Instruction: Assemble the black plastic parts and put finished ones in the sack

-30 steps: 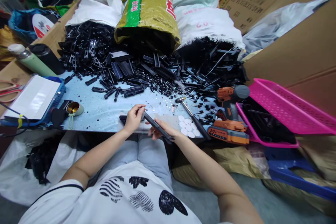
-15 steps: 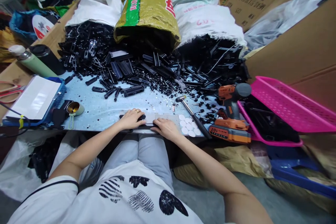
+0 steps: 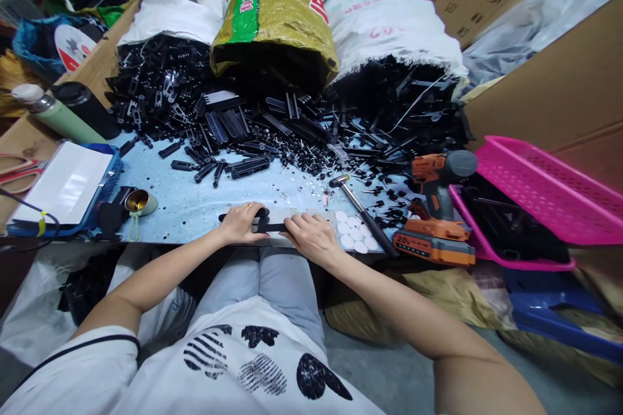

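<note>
Both hands press down on a long black plastic strip [image 3: 269, 227] lying along the near edge of the blue table [image 3: 195, 198]. My left hand [image 3: 241, 223] covers the strip's left end, fingers curled over it. My right hand [image 3: 310, 237] rests on its right end, fingers bent down onto it. A sheet of white round pads [image 3: 354, 233] lies just right of my right hand. A hammer [image 3: 363, 213] lies beside the pads.
A heap of black plastic parts [image 3: 272, 120] spills from open sacks [image 3: 277, 19] at the back. An orange cordless drill [image 3: 435, 207] and pink basket [image 3: 525, 204] are at the right. A white box [image 3: 63, 181], brass cup [image 3: 139, 202] and flasks [image 3: 63, 113] stand left.
A second ago both hands held the black strip tilted up above the table edge. They have laid it flat on the table and now press on it.
</note>
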Demonstrator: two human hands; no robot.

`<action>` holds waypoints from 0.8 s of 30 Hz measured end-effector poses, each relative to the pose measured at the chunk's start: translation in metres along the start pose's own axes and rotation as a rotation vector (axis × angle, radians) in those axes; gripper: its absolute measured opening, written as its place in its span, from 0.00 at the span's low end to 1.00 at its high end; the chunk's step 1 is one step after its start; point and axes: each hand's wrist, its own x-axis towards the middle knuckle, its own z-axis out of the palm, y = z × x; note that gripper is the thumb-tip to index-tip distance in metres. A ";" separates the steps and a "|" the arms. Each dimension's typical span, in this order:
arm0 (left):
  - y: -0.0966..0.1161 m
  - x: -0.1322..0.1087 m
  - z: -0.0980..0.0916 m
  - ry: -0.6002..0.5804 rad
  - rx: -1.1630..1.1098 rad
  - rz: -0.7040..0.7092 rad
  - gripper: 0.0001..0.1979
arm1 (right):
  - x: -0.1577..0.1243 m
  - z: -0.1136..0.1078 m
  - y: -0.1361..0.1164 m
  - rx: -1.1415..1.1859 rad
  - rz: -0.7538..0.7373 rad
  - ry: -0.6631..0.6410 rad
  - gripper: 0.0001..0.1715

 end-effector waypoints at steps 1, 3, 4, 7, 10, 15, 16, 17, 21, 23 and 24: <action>-0.001 0.001 -0.001 -0.010 -0.002 -0.005 0.34 | 0.001 -0.001 0.001 0.003 -0.010 0.002 0.20; -0.001 0.002 -0.003 -0.032 -0.009 -0.012 0.35 | 0.004 -0.003 0.004 0.015 -0.037 0.002 0.20; -0.001 0.002 -0.004 -0.034 -0.013 -0.015 0.35 | 0.005 -0.003 0.005 0.017 -0.049 0.004 0.20; -0.001 0.002 -0.001 0.030 -0.010 -0.027 0.33 | 0.008 -0.004 0.009 -0.003 -0.072 0.029 0.20; -0.001 -0.002 0.004 0.144 -0.012 0.002 0.30 | 0.009 -0.004 0.012 -0.044 -0.114 0.077 0.19; -0.003 -0.006 0.011 0.201 -0.015 0.113 0.25 | 0.013 -0.005 0.016 -0.102 -0.227 0.146 0.17; -0.003 -0.006 0.012 0.221 -0.006 0.102 0.25 | 0.014 -0.005 0.016 -0.107 -0.228 0.151 0.17; -0.004 -0.006 0.013 0.247 0.005 0.080 0.25 | 0.016 -0.005 0.017 -0.110 -0.214 0.152 0.17; -0.002 -0.007 0.014 0.209 0.008 0.031 0.27 | 0.017 0.000 0.024 -0.082 -0.181 0.134 0.18; 0.001 -0.002 0.012 0.081 0.012 0.022 0.29 | 0.013 0.008 0.033 -0.047 -0.211 0.113 0.20; 0.003 0.004 0.011 0.013 0.019 0.017 0.31 | 0.010 0.015 0.039 -0.027 -0.208 0.107 0.20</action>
